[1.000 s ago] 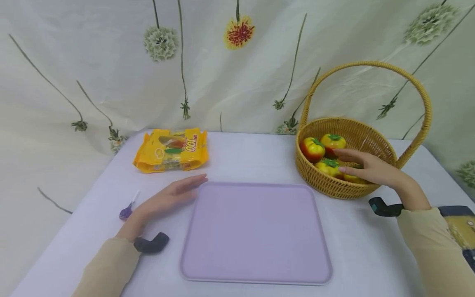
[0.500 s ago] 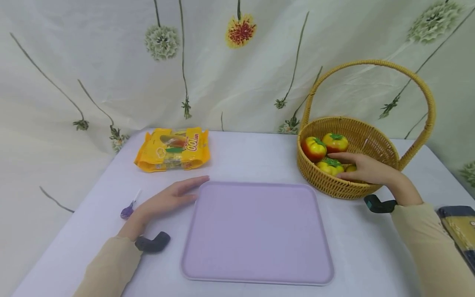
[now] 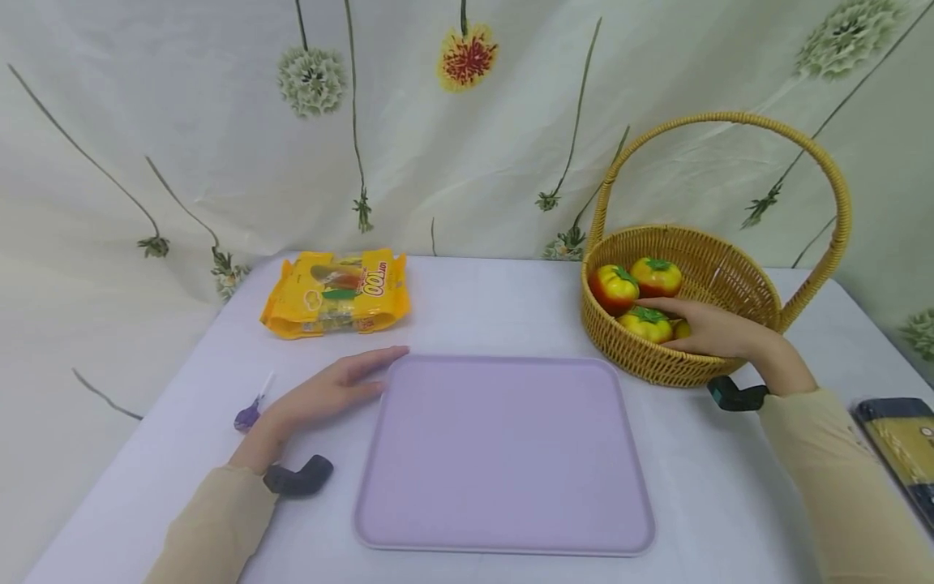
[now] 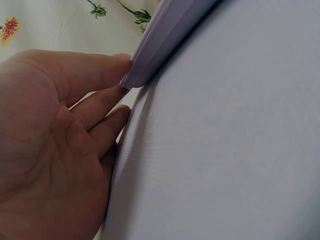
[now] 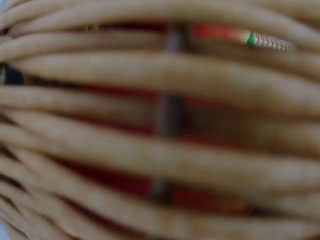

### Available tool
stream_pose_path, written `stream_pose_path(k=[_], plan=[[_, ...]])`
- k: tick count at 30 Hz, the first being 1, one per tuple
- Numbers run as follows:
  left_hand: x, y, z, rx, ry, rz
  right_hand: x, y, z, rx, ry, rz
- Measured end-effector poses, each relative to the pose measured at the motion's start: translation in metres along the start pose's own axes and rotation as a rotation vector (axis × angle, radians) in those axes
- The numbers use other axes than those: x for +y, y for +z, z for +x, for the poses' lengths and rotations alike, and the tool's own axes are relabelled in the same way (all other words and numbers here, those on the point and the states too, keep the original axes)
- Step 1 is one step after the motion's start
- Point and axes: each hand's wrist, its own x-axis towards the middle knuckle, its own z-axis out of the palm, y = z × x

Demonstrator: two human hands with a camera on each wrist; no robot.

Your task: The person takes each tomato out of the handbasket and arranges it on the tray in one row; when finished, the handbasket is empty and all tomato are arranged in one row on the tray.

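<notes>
A yellow-and-red tomato (image 3: 646, 323) with a green leafy top lies at the front of the wicker basket (image 3: 642, 369). My right hand (image 3: 711, 328) reaches over the basket rim, its fingers behind this tomato and its thumb at the near side, holding it. Two more tomatoes sit behind, the left one (image 3: 613, 288) and the back one (image 3: 657, 276); another shows partly under my hand. Blurred wicker strands (image 5: 165, 75) fill the right wrist view, red fruit behind them. My left hand (image 3: 332, 388) rests with extended fingers against the far left corner of the lilac tray (image 3: 503, 454).
A yellow snack bag (image 3: 336, 294) lies at the back left. A purple-wrapped lollipop (image 3: 249, 415) is beside my left wrist. At the right edge lies a navy-and-yellow packet (image 3: 901, 442). The tall basket handle (image 3: 730, 119) arches above my right hand.
My right hand has moved left and lower, closing its fingers and thumb around the front tomato. My left hand has stayed at the tray corner.
</notes>
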Motion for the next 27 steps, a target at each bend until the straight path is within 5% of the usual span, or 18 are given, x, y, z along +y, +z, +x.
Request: stream_pose_path(k=[13, 27], plan=[[-0.0012, -0.0012, -0.0044, 0.009, -0.002, 0.009, -0.0030, 0.0025, 0.0039, 0.035, -0.005, -0.036], [-0.0010, -0.0009, -0.0008, 0.017, 0.020, 0.034, 0.0007, -0.0013, 0.0013, 0.078, -0.024, 0.169]])
